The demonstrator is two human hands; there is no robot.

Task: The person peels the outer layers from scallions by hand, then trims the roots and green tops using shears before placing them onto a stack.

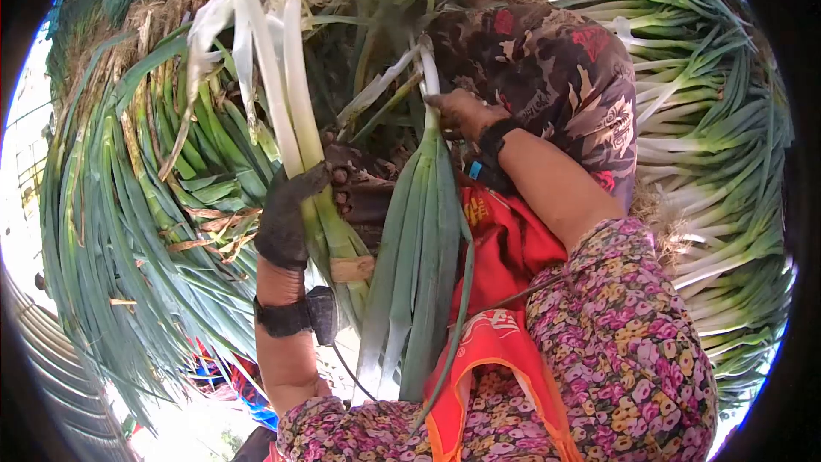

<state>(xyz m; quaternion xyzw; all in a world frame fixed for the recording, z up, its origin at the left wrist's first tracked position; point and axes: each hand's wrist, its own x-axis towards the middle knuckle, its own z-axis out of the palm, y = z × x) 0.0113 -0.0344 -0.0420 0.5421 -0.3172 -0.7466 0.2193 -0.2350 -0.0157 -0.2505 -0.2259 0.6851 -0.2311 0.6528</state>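
Dark and gloved, my left hand (289, 212) is wrapped round two thick scallion stalks (295, 111), whose white ends point up, with peeled, papery skins (224, 21) hanging off to the left. Beside them, my right hand (466, 114) grips a separate scallion (430, 120) by its white stem just above where the green leaves (415, 239) fan out. Those leaves hang down over the red apron. A short tan piece (352, 269) lies across the green part of the left stalks.
A big heap of untrimmed scallions (111, 197) fills the left side. Scallions with white stems (684, 154) are stacked in a long row at the right. Patterned trousers (556, 77) and a red apron (505, 231) lie between. Ridged metal (64, 368) shows lower left.
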